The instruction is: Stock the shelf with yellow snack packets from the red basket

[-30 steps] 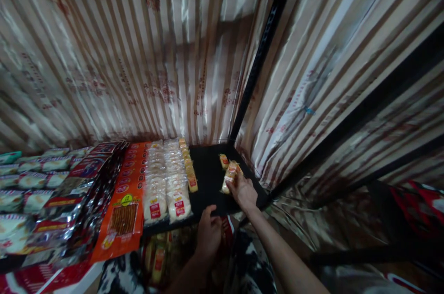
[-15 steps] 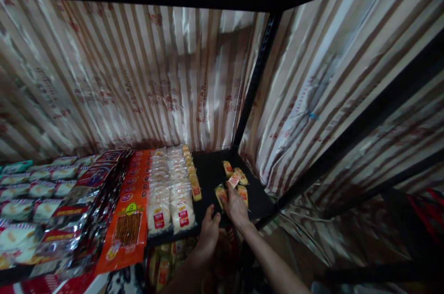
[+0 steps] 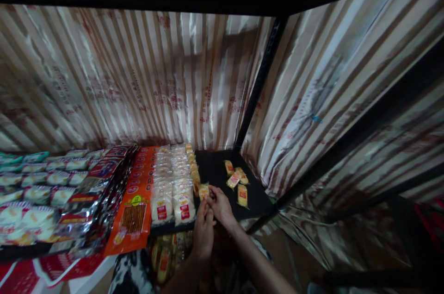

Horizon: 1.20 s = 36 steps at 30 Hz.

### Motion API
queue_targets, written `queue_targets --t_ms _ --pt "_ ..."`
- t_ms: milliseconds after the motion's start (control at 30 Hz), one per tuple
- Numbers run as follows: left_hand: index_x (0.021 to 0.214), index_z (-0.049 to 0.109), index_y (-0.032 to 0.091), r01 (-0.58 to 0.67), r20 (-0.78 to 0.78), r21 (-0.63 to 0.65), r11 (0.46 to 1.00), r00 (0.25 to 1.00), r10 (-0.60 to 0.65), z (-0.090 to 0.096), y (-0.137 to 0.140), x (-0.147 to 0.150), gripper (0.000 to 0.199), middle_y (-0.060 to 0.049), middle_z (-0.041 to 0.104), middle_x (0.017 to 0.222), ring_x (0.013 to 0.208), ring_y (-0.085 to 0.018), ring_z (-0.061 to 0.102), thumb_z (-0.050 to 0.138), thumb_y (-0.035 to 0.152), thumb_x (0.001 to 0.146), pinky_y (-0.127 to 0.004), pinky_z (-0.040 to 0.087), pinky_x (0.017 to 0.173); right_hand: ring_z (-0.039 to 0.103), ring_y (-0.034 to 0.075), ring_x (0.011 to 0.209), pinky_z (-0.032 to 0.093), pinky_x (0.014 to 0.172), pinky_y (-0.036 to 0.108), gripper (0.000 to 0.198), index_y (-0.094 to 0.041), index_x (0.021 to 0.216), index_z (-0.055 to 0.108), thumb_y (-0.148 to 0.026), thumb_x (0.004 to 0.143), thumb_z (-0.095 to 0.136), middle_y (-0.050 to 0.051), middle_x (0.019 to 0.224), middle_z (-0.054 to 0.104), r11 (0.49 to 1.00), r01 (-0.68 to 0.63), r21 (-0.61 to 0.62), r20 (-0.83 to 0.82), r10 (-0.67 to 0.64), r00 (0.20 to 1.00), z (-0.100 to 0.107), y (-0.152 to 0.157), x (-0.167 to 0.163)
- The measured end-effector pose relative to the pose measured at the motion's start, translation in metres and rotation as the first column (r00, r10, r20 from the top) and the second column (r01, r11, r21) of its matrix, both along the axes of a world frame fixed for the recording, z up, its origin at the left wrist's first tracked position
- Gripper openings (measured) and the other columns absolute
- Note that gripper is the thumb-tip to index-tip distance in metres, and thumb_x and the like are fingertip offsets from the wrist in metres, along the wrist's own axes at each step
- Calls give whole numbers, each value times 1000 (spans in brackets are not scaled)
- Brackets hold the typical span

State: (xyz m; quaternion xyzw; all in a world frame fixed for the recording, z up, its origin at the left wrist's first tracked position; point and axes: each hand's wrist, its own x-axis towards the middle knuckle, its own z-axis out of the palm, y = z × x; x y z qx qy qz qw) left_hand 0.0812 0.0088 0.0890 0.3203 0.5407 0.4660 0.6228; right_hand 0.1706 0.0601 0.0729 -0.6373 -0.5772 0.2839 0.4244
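Reference: one tall flat orange plastic packet (image 3: 133, 213) on the black flat shelf (image 3: 217, 164). Counts, going right from it: two columns of clear-wrapped pale round snacks, left column (image 3: 161, 192) and right column (image 3: 182, 187), one red label on the front pack of each; pack count per column unclear. Further right, one column of small yellow wrapped packets (image 3: 192, 166), too blurred to count. Far right of the orange packet, four loose small yellow packets (image 3: 242, 196) with red-orange labels: two overlap, one sits just behind them, one just in front

Left of the orange packet: a leaning stack of shiny maroon-and-silver foil packets (image 3: 102, 183), can't count, then rows of white puffy pillow packets (image 3: 40, 194). Below and right of it, under the shelf edge, more yellow packets (image 3: 164, 264), number unclear

Hands: together, right of the orange packet at the shelf's front edge. Right hand (image 3: 221, 204) has fingertips pinched on one small yellow packet in clear wrap (image 3: 203, 190), just beside the yellow column. Left hand (image 3: 203, 227) half curled, meeting the right hand's fingers; can't tell if it grips too
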Motion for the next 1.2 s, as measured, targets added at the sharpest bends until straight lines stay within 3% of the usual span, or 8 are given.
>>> queue_targets --t_ms 333,567,733,967,1200 --pt "135 42 22 13 27 -44 999 1000 -12 -14 6 -10 67 -10 46 139 125 -27 46 60 48 76 -32 50 90 63 19 88 53 77 29 37 -18 107 65 -18 71 55 8 96 62 999 -13 41 -53 16 998 -21 22 -13" --pt "139 37 23 64 65 -48 997 996 -61 -16 12 -10 67 -8 47 139 127 -25 44 58 45 79 -33 45 97 62 19 93 54 75 28 45 -18 121 56 -20 77 50 10 106 59 999 -32 -20 -16 32 999 -25 20 -17" --pt "139 37 21 36 91 -74 997 995 -30 -27 16 -5 74 -11 43 141 128 -27 43 63 48 75 -34 43 100 61 21 98 51 85 31 48 -21 122 55 -20 75 56 8 104 64 995 -27 -97 100 37 994 -23 19 -12" --pt "139 35 15 46 -18 20 999 999 -45 -42 25 0 70 -8 31 148 137 -23 26 56 46 80 -31 25 113 63 19 89 52 78 27 44 -14 120 58 -19 77 50 10 101 65 990 -92 -105 73 100 992 -19 24 -12" --pt "138 38 16 19 -8 59 998 1000 -18 -47 24 -1 68 -6 35 147 137 -22 28 56 46 79 -29 26 112 63 17 84 54 74 27 48 -18 124 54 -21 77 50 9 105 62 987 -102 -125 48 109 993 -23 25 -12"
